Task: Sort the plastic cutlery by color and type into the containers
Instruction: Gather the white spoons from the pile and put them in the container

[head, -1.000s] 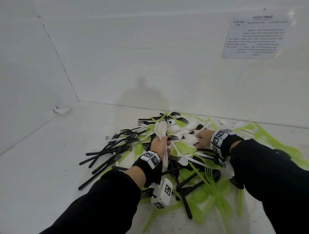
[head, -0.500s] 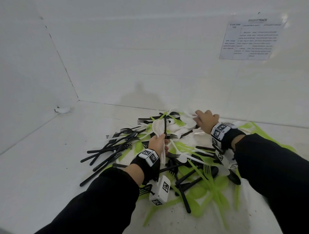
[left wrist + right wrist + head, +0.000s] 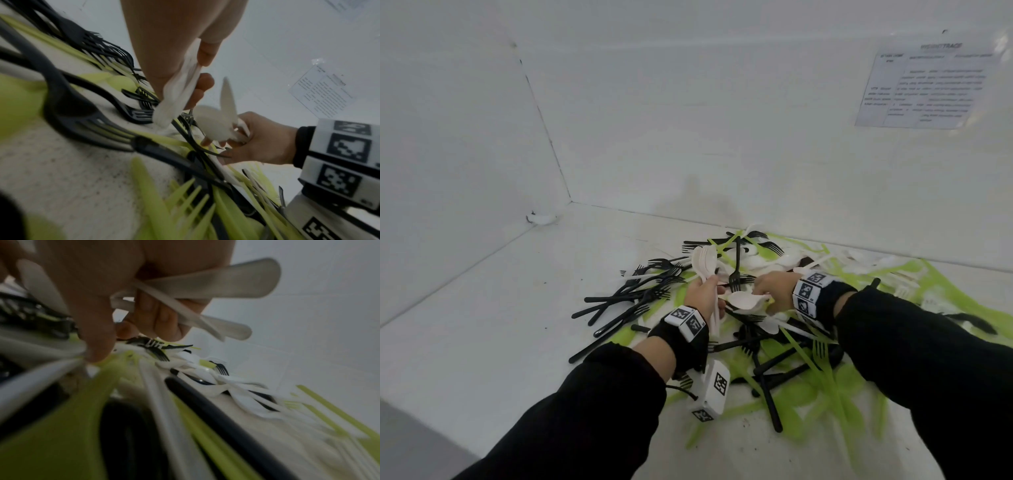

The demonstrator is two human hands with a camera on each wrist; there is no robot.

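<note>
The left hand [image 3: 703, 291] grasps a bundle of white spoons [image 3: 702, 262], bowls upright, handles clenched in its fist; the right hand [image 3: 770, 291] pinches more white spoons [image 3: 744, 299] just beside it; both hover over the mixed cutlery pile [image 3: 774, 349] heaped against the white floor's [image 3: 500, 325] back edge.
</note>
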